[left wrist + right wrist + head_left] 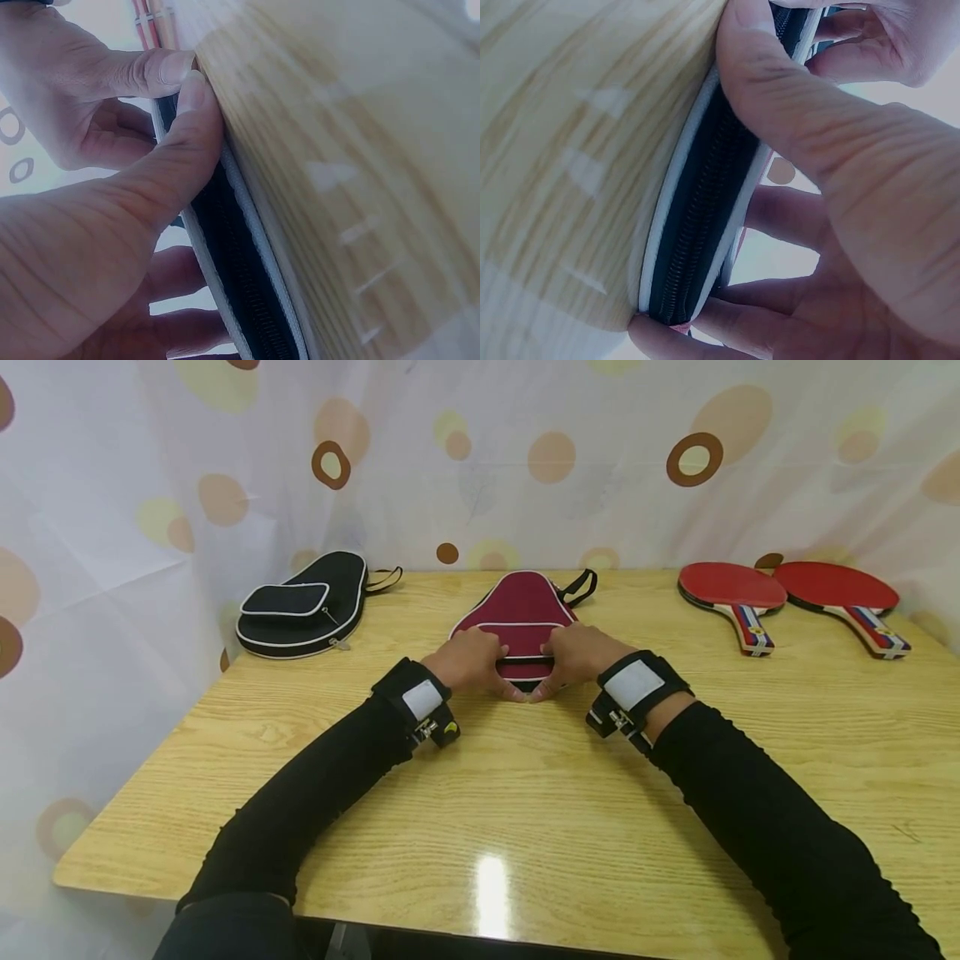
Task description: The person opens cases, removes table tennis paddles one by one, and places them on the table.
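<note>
A dark red table tennis bat case [519,599] with white piping lies on the wooden table, its black loop strap [581,585] toward the back right. My left hand [471,662] grips its near left edge and my right hand [583,655] its near right edge. Both thumbs press the near side, tips almost meeting in the middle, while the other fingers lie over the top. In the left wrist view the black zipper [244,262] runs along the side below the thumb. The right wrist view shows the zipper [697,202] closed, with fingers spread along the case.
A black bat case [341,581] with a small front pocket lies at the back left. Two red table tennis bats, one [731,583] partly beside the other [836,583], lie at the back right, handles toward me. A patterned curtain [495,460] hangs behind the table [420,827].
</note>
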Action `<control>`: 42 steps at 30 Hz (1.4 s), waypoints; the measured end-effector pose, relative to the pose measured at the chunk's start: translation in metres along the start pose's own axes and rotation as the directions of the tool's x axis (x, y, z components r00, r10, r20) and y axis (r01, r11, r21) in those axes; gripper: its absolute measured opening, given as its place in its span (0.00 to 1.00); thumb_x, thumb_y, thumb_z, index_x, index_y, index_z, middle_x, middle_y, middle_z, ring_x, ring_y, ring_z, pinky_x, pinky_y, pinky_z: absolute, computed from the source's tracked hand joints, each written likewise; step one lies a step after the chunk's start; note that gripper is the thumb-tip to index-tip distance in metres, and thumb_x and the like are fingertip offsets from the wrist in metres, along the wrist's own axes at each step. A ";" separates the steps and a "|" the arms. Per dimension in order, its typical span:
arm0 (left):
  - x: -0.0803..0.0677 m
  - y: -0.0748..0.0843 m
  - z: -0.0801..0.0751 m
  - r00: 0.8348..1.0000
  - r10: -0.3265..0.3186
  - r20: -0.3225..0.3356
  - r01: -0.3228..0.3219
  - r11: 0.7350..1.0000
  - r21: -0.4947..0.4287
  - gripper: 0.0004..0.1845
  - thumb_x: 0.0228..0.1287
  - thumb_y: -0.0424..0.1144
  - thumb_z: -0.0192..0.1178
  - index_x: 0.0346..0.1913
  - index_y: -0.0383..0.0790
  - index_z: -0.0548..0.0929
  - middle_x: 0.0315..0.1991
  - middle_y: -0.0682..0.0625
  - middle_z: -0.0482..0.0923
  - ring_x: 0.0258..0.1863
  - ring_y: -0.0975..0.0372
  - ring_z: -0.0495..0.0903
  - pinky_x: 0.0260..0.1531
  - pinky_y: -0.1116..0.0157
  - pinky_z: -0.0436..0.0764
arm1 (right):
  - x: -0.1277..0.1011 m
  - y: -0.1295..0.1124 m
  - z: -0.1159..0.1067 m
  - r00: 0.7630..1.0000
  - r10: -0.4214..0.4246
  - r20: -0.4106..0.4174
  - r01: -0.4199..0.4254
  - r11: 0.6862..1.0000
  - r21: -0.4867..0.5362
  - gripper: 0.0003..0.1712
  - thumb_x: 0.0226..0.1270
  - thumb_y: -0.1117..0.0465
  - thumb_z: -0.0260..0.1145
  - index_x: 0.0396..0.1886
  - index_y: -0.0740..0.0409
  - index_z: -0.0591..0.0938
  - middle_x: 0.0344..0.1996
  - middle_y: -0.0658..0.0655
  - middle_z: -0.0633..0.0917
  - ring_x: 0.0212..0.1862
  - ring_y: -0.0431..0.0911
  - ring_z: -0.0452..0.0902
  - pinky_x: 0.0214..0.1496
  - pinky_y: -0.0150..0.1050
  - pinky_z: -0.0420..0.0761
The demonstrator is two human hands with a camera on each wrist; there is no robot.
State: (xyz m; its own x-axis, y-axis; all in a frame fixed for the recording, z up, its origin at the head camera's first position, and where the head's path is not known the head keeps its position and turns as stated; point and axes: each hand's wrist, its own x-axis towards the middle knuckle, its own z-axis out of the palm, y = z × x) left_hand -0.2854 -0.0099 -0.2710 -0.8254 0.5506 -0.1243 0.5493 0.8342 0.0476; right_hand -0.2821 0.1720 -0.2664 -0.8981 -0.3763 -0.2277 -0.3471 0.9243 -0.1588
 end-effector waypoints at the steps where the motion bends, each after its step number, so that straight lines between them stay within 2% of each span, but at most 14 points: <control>1: 0.000 0.000 0.000 1.000 0.005 -0.002 -0.005 1.000 0.007 0.43 0.55 0.64 0.71 0.66 0.38 0.79 0.48 0.45 0.81 0.46 0.56 0.77 0.50 0.60 0.78 | 0.000 0.000 0.000 1.000 -0.002 0.000 0.002 1.000 -0.001 0.42 0.55 0.42 0.79 0.59 0.68 0.81 0.32 0.55 0.81 0.37 0.50 0.74 0.40 0.42 0.70; 4: 0.000 0.000 0.000 1.000 -0.002 -0.002 0.002 1.000 0.005 0.43 0.55 0.64 0.71 0.66 0.38 0.79 0.48 0.45 0.81 0.46 0.56 0.77 0.50 0.60 0.78 | 0.002 0.001 0.000 1.000 0.001 0.001 -0.001 1.000 -0.004 0.39 0.55 0.42 0.79 0.57 0.66 0.82 0.30 0.55 0.80 0.37 0.50 0.73 0.39 0.41 0.69; 8: 0.001 0.001 0.001 1.000 -0.009 0.000 0.009 1.000 0.001 0.42 0.55 0.64 0.71 0.65 0.38 0.80 0.48 0.46 0.81 0.45 0.56 0.77 0.49 0.60 0.77 | 0.004 0.002 0.002 1.000 0.003 0.005 -0.003 1.000 0.001 0.39 0.55 0.42 0.79 0.57 0.66 0.82 0.32 0.56 0.81 0.38 0.51 0.74 0.40 0.42 0.70; 15: 0.006 -0.001 0.002 1.000 -0.021 0.000 0.021 0.999 -0.038 0.40 0.55 0.63 0.71 0.63 0.38 0.82 0.48 0.46 0.83 0.46 0.56 0.77 0.48 0.61 0.75 | 0.007 0.004 0.002 1.000 0.015 0.001 -0.015 1.000 0.009 0.44 0.57 0.42 0.78 0.65 0.67 0.78 0.36 0.56 0.82 0.39 0.51 0.73 0.42 0.43 0.69; 19: 0.010 -0.003 0.001 0.999 -0.034 0.005 0.034 0.998 -0.047 0.42 0.55 0.63 0.71 0.66 0.38 0.80 0.50 0.45 0.83 0.47 0.55 0.76 0.48 0.61 0.75 | 0.010 0.005 0.002 1.000 0.020 -0.006 -0.020 1.000 0.016 0.43 0.58 0.43 0.78 0.64 0.67 0.79 0.35 0.56 0.82 0.39 0.51 0.73 0.42 0.43 0.69; 22: 0.013 -0.004 0.000 0.999 -0.043 -0.001 0.043 0.997 -0.062 0.42 0.55 0.63 0.72 0.66 0.38 0.79 0.49 0.46 0.83 0.46 0.55 0.76 0.47 0.62 0.75 | 0.012 0.007 0.002 1.000 0.025 -0.016 -0.025 1.000 0.015 0.41 0.57 0.43 0.78 0.62 0.66 0.80 0.39 0.57 0.84 0.41 0.52 0.74 0.44 0.44 0.70; 29: 0.017 -0.005 -0.002 0.999 -0.054 -0.008 0.053 0.995 -0.082 0.38 0.55 0.62 0.72 0.61 0.38 0.82 0.46 0.47 0.83 0.44 0.56 0.75 0.45 0.63 0.73 | 0.016 0.011 0.000 0.999 0.027 -0.022 -0.027 0.999 0.018 0.44 0.57 0.42 0.78 0.65 0.66 0.78 0.52 0.62 0.84 0.47 0.55 0.75 0.51 0.48 0.72; 36: 0.022 -0.006 -0.005 0.997 -0.074 0.003 0.074 0.994 -0.085 0.44 0.55 0.63 0.72 0.69 0.39 0.76 0.57 0.45 0.81 0.51 0.54 0.73 0.55 0.59 0.74 | 0.017 0.016 -0.002 0.999 0.031 -0.034 -0.030 0.999 0.032 0.48 0.58 0.42 0.77 0.71 0.65 0.73 0.62 0.65 0.79 0.55 0.58 0.74 0.58 0.52 0.73; 42: 0.025 -0.007 -0.006 0.998 -0.058 -0.001 0.058 0.995 -0.081 0.44 0.55 0.62 0.72 0.69 0.39 0.76 0.56 0.45 0.83 0.50 0.54 0.75 0.54 0.59 0.74 | 0.018 0.018 -0.002 0.999 0.045 -0.030 -0.044 0.998 0.050 0.49 0.60 0.42 0.76 0.73 0.65 0.70 0.66 0.66 0.76 0.60 0.60 0.73 0.63 0.54 0.71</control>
State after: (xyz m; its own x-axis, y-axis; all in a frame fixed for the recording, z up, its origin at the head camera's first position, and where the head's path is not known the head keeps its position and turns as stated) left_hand -0.3113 -0.0019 -0.2684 -0.8562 0.5009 -0.1264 0.4881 0.8645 0.1201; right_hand -0.3054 0.1817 -0.2713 -0.9207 -0.3319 -0.2053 -0.2935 0.9356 -0.1963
